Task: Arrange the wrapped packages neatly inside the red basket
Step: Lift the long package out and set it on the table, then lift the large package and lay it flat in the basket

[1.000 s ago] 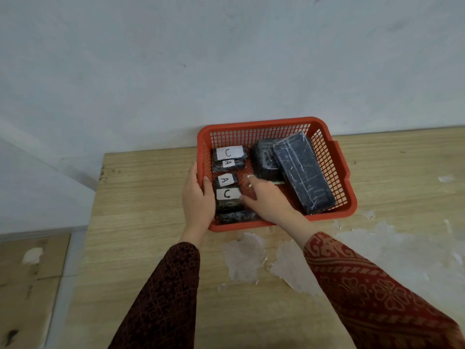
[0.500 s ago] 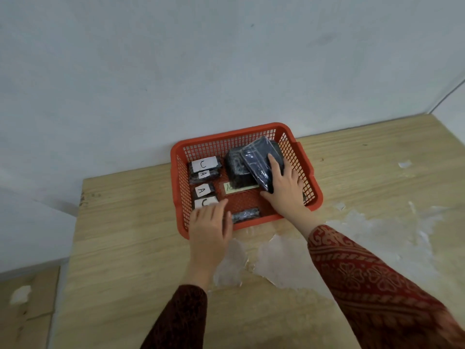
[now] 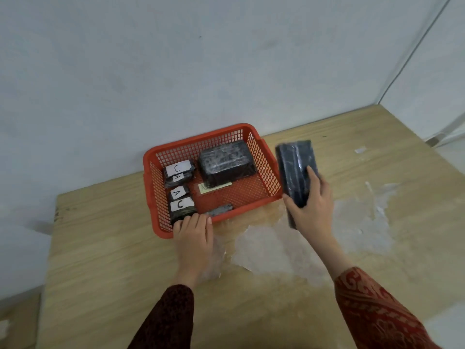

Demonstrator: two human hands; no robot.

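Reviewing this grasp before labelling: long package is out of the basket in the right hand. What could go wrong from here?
1. The right hand grips the long wrapped package near its lower end only; the glossy wrap may slip or tip.
2. Putting it back could knock the large wrapped block or cover the yellow label.
3. The left hand only rests on the red basket rim, so the basket may slide.

Basket sits on counter, back edge near wall. Inside: 4 small labelled pkgs in a column along left wall, big pkg at back right w/ paper slip just in front, thin pkg at front wall. Long pkg outside, right of basket, in right hand. Left hand on front-left rim.
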